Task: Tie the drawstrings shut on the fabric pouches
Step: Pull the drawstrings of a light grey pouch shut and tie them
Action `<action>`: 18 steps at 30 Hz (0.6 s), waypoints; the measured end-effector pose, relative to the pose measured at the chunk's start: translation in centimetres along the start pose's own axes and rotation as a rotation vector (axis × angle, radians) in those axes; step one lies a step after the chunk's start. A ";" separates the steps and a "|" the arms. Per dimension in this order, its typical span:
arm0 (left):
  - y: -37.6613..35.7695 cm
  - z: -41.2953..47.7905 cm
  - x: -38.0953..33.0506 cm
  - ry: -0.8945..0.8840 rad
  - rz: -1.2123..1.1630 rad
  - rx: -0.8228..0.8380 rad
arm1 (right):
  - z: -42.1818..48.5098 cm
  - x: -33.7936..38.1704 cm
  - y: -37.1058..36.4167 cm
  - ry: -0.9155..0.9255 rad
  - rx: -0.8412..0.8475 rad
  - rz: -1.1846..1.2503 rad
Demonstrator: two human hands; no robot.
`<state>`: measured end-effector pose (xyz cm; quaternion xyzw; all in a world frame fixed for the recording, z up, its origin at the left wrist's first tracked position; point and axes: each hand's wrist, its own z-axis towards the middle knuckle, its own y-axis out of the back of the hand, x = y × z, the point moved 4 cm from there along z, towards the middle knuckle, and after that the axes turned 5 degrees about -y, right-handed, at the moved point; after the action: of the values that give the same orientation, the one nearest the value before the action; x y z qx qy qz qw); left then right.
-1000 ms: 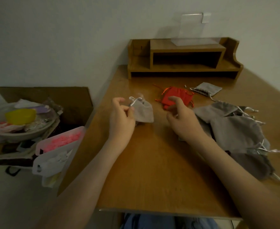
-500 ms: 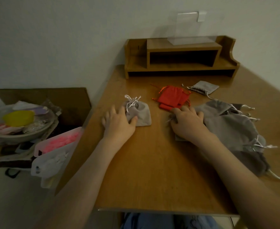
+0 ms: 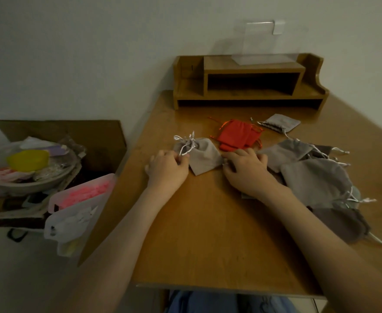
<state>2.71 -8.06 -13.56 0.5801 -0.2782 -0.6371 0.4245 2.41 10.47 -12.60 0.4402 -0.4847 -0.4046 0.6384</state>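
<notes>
Apparently finishing one: pinching the white drawstring of the cinched grey pouch on the desk with the left hand; resting the curled right hand on the pile of grey pouches, grasp unclear, leaving these seemingly untied.

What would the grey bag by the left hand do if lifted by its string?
Probably dangle and sag: the grey pouch is soft, creased cloth. It likely feels light, being small and thin. Its white drawstring looks gathered tight, so it may stay shut.
</notes>
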 end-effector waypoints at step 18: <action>0.5 -0.2 0.1 0.081 -0.066 0.054 | 0.8 3.4 -0.6 -0.038 0.111 0.386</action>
<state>2.98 -8.35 -13.26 0.6255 -0.2587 -0.6189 0.3985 2.30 6.98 -12.21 0.3660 -0.5934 -0.2556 0.6698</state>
